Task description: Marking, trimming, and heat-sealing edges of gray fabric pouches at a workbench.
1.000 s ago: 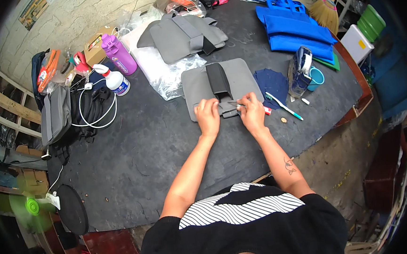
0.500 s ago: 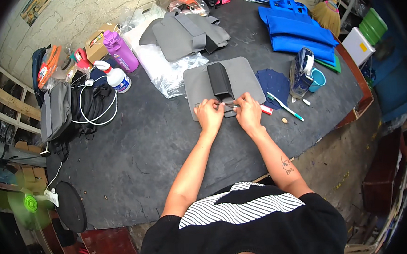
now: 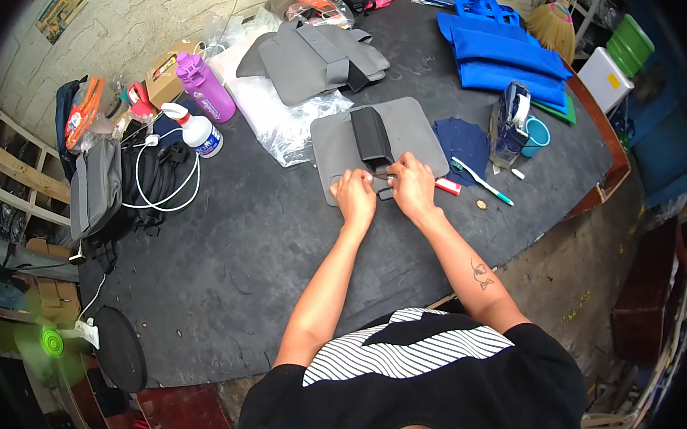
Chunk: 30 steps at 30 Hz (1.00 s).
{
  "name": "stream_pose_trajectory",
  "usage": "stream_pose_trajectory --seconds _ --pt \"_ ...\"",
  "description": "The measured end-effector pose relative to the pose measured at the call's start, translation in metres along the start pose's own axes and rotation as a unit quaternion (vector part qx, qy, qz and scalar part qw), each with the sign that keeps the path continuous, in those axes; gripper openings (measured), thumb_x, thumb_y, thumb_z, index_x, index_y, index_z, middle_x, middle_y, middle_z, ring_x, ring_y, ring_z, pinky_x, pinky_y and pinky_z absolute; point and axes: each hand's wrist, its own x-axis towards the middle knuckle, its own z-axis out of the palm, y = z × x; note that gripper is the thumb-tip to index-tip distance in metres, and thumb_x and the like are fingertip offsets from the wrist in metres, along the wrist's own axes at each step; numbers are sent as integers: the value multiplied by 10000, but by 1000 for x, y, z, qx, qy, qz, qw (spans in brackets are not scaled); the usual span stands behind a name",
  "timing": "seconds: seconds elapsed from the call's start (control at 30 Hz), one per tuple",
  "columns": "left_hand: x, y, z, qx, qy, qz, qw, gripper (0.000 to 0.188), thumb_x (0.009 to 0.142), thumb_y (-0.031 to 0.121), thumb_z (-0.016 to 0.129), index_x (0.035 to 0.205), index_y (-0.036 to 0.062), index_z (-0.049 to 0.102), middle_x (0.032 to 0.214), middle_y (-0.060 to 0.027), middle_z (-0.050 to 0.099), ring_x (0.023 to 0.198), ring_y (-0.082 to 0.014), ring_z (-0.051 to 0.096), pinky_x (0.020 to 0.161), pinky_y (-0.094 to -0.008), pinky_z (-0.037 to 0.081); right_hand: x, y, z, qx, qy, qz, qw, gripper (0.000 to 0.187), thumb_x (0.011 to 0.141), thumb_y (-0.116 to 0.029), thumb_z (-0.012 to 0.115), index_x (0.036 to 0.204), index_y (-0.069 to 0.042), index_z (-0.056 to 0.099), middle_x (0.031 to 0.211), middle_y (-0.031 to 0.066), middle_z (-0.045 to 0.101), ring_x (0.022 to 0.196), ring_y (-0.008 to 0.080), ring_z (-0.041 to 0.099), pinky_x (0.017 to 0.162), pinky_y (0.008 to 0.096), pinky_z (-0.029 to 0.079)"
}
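Note:
A grey fabric panel [image 3: 417, 126] with rounded corners lies flat on the dark table. A black padded strip [image 3: 371, 133] runs down its middle. At the panel's near edge, my left hand [image 3: 355, 198] and my right hand [image 3: 412, 187] meet below the strip's lower end. The fingertips of both are pinched together over a small narrow piece, mostly hidden by the fingers. Between the hands, a small black loop or buckle [image 3: 387, 195] shows at the panel's edge. Just right of my right hand lies a small red and white item [image 3: 447, 186].
A toothbrush [image 3: 482, 181], dark blue cloth [image 3: 464, 144] and teal cup [image 3: 536, 136] lie to the right; blue bags [image 3: 503, 52] are behind. More grey pieces [image 3: 301, 66] sit at the back. A spray bottle [image 3: 201, 135], purple bottle [image 3: 209, 92] and white cable [image 3: 140, 173] are left.
My right hand has moved slightly up and left, its fingers nearer to my left hand. The small black loop sits a little lower between them. Otherwise little differs.

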Motion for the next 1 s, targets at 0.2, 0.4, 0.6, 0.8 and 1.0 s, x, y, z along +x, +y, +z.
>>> stream_pose_trajectory --seconds 0.2,0.4,0.6,0.8,1.0 --pt "2 -1 -17 -27 7 -5 1000 78 837 117 568 803 52 592 814 -88 585 838 -273 576 798 -384 371 -1 1 2 26 8 -5 1000 176 678 -32 668 853 -55 663 919 72 558 846 269 576 728 395 430" --pt "-23 -34 -189 -82 281 -79 953 226 910 216 547 867 -2 583 784 -26 558 746 -146 523 683 -299 438 -25 38 -57 104 69 40 991 279 744 -28 671 1019 -44 626 905 113 558 815 269 573 691 343 457" --pt "-211 -129 -399 455 370 -261 767 192 884 146 530 973 4 622 835 -160 669 747 -341 646 675 -388 515 -73 111 -82 5 124 152 981 247 772 -88 654 1014 -52 616 958 117 567 885 312 571 768 380 446" --pt "-319 -125 -439 569 195 -726 335 757 798 584 562 1422 299 242 1422 -282 217 1343 -470 103 900 -795 91 -71 100 -74 -205 109 202 951 356 745 -114 671 1091 -116 587 1094 82 526 1076 273 461 906 425 322" --pt "-107 -58 -290 228 335 -119 907 366 765 83 663 1122 48 591 1149 -135 538 1040 -302 506 943 -412 380 -5 -2 -17 154 37 -139 978 195 776 -23 623 963 -76 625 938 100 590 886 282 591 750 378 462"
